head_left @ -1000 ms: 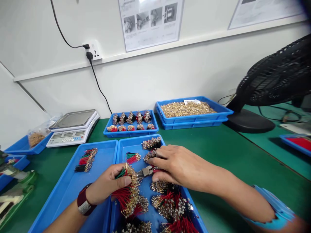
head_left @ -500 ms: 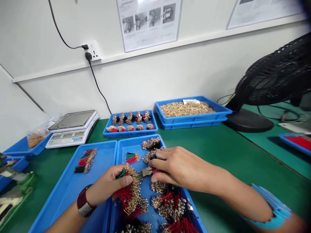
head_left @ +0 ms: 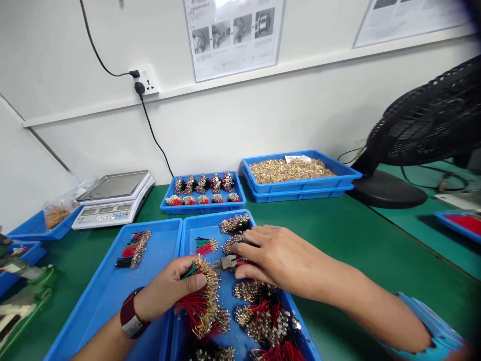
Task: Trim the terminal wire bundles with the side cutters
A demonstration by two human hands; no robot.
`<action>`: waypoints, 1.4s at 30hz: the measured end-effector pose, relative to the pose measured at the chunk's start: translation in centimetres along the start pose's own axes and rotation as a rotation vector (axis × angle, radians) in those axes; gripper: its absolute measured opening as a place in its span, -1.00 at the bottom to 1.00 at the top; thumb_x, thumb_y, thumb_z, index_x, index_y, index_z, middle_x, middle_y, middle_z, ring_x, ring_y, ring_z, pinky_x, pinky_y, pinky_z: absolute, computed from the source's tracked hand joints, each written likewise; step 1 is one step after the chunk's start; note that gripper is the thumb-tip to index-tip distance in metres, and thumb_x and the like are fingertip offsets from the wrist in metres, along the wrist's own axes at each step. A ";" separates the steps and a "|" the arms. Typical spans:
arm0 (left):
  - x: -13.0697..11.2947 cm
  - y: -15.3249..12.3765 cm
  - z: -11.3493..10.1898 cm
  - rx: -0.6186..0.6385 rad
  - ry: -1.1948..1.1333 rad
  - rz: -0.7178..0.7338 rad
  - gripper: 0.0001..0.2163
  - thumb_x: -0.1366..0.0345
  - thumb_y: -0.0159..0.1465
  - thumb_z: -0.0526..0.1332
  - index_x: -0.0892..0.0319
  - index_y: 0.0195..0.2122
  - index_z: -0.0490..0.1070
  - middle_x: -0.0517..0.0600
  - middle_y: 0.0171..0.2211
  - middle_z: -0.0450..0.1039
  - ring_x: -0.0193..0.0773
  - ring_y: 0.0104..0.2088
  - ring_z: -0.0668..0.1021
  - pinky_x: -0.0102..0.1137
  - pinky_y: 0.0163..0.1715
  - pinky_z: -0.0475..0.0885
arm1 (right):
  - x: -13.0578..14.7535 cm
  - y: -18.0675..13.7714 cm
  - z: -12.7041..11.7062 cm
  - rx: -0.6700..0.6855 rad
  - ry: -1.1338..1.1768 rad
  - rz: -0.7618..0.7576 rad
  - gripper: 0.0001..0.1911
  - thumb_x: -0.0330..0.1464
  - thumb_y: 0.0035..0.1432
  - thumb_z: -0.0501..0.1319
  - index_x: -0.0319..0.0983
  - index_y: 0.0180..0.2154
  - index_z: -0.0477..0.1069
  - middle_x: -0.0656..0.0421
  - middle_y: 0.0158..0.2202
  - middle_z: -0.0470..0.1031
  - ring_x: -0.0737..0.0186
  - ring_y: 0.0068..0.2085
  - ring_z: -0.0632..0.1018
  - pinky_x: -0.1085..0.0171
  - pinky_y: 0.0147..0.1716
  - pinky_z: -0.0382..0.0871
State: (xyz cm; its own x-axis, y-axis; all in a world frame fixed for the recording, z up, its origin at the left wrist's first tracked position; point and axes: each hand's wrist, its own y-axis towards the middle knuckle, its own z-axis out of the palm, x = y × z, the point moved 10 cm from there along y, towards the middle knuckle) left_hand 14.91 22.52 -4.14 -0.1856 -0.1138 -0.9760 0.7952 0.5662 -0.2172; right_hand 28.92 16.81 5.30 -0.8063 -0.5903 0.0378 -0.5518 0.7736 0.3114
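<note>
My left hand grips a thick bundle of red and black wires tipped with brass terminals. My right hand is closed around the handles of a small pair of steel pliers, whose jaws point at the top of that bundle. The handles are hidden in my fingers. Both hands are over a blue plastic tray holding several wire bundles with brass terminals. More bundles lie under my right fingertips. A few wire bundles lie in the blue tray to the left.
Behind the trays are a blue tray of bundles, stacked blue trays of loose brass terminals and a digital scale. A black fan stands at right. Green bench mats lie beneath. Green-based tools sit at far left.
My right hand has shifted slightly, with the pliers jaws now closer to the bundle in my left hand. The bundle has turned a little, and the view has moved slightly.
</note>
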 end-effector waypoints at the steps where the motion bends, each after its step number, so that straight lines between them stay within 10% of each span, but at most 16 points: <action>1: 0.0 0.0 0.1 0.001 -0.021 -0.008 -0.60 -0.05 0.28 0.35 0.23 -0.18 0.51 -0.06 -0.43 0.43 -0.43 -0.57 0.36 -0.54 -0.61 0.26 | 0.0 0.0 0.0 0.004 0.002 0.000 -0.57 -0.04 0.48 0.02 -0.22 -0.26 0.41 0.16 -0.36 0.41 0.20 -0.37 0.38 0.18 -0.37 0.12; 9: 0.7 -0.1 0.4 0.004 -0.155 -0.096 -0.55 -0.07 0.20 0.42 0.26 -0.19 0.49 -0.07 -0.47 0.46 -0.53 -0.71 0.30 -0.60 -0.81 0.12 | 0.2 0.1 0.0 0.008 0.006 -0.006 -0.55 -0.04 0.48 0.01 -0.23 -0.19 0.46 0.13 -0.34 0.42 0.17 -0.35 0.40 0.17 -0.35 0.16; 42: -1.0 0.2 0.4 -0.025 0.119 0.008 -0.54 -0.13 0.30 0.28 0.23 -0.14 0.52 -0.08 -0.45 0.41 -0.39 -0.56 0.31 -0.50 -0.58 0.21 | 0.3 0.1 0.4 0.018 0.005 -0.022 -0.56 -0.04 0.47 0.02 -0.23 -0.25 0.42 0.16 -0.36 0.40 0.19 -0.38 0.37 0.17 -0.38 0.13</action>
State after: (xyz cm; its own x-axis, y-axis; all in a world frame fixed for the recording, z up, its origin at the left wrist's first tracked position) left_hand 15.49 22.40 -3.18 -0.2478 -0.0123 -0.9687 0.7824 0.5872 -0.2076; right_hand 28.50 16.79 4.92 -0.7932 -0.6079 0.0359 -0.5728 0.7647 0.2952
